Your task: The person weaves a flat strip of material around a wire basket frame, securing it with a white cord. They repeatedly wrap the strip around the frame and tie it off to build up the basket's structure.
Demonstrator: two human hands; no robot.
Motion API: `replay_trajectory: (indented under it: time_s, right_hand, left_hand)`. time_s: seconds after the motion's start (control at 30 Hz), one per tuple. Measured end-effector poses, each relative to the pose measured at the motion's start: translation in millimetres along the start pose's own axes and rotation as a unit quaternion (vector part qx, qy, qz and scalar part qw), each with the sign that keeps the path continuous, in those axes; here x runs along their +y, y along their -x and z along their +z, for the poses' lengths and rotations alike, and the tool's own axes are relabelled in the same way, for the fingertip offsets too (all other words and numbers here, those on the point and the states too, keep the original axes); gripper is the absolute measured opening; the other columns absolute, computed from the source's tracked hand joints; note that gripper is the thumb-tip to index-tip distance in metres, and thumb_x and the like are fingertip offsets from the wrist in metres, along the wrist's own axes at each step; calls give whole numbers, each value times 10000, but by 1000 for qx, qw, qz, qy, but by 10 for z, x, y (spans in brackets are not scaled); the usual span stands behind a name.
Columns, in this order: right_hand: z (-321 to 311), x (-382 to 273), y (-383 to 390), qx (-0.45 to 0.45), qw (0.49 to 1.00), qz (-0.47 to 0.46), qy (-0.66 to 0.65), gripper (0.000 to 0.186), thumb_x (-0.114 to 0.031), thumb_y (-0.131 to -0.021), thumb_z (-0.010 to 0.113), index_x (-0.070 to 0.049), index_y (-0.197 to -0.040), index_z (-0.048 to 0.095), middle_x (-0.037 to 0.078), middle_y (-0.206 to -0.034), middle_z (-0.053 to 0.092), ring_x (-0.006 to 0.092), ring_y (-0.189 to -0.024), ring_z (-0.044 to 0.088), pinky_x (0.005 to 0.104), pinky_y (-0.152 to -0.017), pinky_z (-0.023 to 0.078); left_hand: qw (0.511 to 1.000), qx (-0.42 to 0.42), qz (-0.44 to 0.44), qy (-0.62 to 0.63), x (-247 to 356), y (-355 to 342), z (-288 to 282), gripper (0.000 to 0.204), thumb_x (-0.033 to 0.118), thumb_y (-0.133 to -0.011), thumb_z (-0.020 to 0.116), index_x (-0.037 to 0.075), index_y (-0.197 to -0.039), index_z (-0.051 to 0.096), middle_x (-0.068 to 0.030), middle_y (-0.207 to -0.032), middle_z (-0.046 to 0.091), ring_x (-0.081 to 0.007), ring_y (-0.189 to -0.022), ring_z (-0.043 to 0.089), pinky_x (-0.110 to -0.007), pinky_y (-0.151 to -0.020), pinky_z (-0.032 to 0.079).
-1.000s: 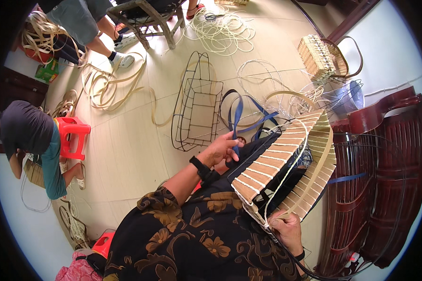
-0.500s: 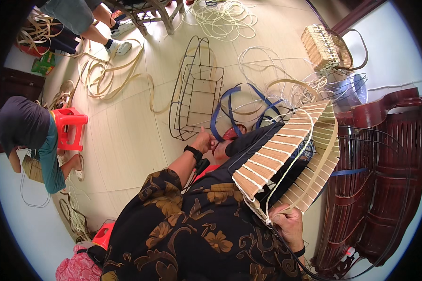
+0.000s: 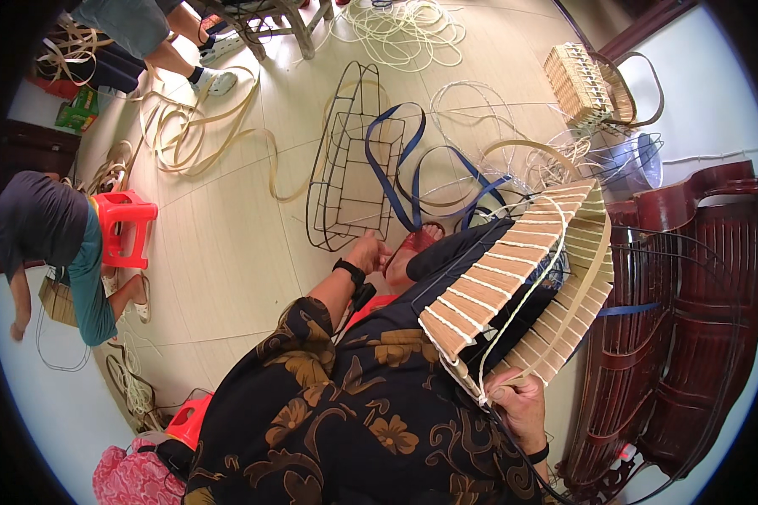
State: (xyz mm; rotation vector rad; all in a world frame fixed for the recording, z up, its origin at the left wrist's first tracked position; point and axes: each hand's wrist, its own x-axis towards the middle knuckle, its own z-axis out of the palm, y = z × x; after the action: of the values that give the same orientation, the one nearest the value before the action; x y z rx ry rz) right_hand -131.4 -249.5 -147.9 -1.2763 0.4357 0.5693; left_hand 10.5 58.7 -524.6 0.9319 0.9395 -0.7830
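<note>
A half-woven basket [image 3: 514,278] of flat tan slats bound with white cord lies tilted across my lap. My right hand [image 3: 518,400] is closed at its near lower corner, pinching a long tan strip [image 3: 583,295] that arcs up over the basket. A white cord [image 3: 556,227] loops along the basket's side. Over the floor, beside my foot, my left hand [image 3: 369,252] has its fingers curled together; what they hold, if anything, cannot be made out. Close beyond it stands a black wire basket frame [image 3: 318,185]. A blue strap [image 3: 408,185] lies looped over the frame's right side.
A dark red wooden bench [image 3: 632,337] stands at my right. A finished woven basket [image 3: 577,84] and a clear bucket [image 3: 640,160] are at the far right. Coiled tan strips [image 3: 181,143] and pale cords [image 3: 404,34] lie on the floor. A person sits by a red stool [image 3: 126,227].
The blue strap's loops have shifted left and away from me, onto the wire frame. My left hand has barely moved. My right hand stays at the basket's corner. The seated person's arm has swung lower.
</note>
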Motion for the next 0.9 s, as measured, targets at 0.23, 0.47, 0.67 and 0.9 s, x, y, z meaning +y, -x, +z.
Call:
replay_trajectory:
  time_s: [0.23, 0.47, 0.67, 0.9]
  right_hand:
    - [22, -16, -13, 4, 1000, -5, 17, 122, -43, -886, 768, 51, -944, 716, 108, -861, 733, 154, -752, 687, 274, -717, 563]
    - [15, -10, -15, -1, 1000, -5, 5, 93, -26, -890, 751, 49, -935, 720, 107, -853, 734, 149, -735, 681, 268, -690, 553]
    - [18, -38, -23, -1, 1000, 11, 3, 105, -31, -885, 758, 53, -933, 716, 114, -853, 735, 153, -724, 683, 273, -691, 560]
    - [9, -49, -26, -4, 1000, 22, 13, 106, -30, -888, 753, 55, -938, 715, 109, -849, 731, 156, -737, 685, 276, -703, 561]
  left_hand:
    - [999, -13, -8, -34, -109, -37, -82, 799, 50, -976, 396, 227, -1657, 19, -162, -1000, 686, -176, -543, 486, -396, -552, 454]
    - [999, -15, -12, -40, -141, -75, -117, 819, 32, -950, 414, 243, -1655, 53, -149, -1014, 692, -180, -545, 510, -408, -554, 466]
    - [999, -11, -20, -44, -128, -74, -112, 799, 32, -950, 394, 257, -1652, 84, -145, -1011, 685, -181, -539, 510, -410, -551, 475]
    - [999, -19, -4, -41, -133, -32, -129, 817, 26, -945, 417, 258, -1656, 90, -152, -1029, 680, -181, -529, 497, -409, -546, 464]
